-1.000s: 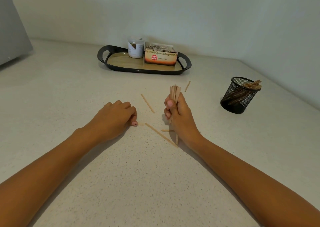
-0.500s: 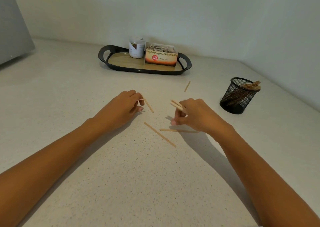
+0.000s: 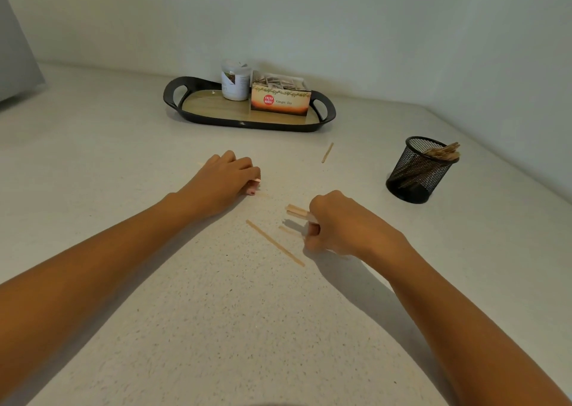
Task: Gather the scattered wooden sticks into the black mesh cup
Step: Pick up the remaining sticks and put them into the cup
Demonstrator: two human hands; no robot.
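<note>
My right hand (image 3: pixel 349 224) is shut on a bundle of wooden sticks (image 3: pixel 297 211) whose ends point left, just above the counter. Its thumb and forefinger touch a short stick (image 3: pixel 289 230) lying on the counter. A long stick (image 3: pixel 275 243) lies diagonally just left of that hand. My left hand (image 3: pixel 226 179) rests knuckles-up on the counter with its fingers curled over another stick (image 3: pixel 263 194), mostly hidden beneath it. One more stick (image 3: pixel 327 152) lies farther back. The black mesh cup (image 3: pixel 411 186) stands at the right, with several sticks (image 3: pixel 442 152) leaning in it.
A black oval tray (image 3: pixel 247 124) sits at the back by the wall, carrying a white jar (image 3: pixel 236 80) and an open ginger tea box (image 3: pixel 280 100). A grey appliance (image 3: pixel 15 49) stands at the far left. Walls meet in a corner behind the cup.
My right hand tipped its bundle from upright to level and dropped to the short stick. My left hand slid forward and closed over the stick that lay between the hands.
</note>
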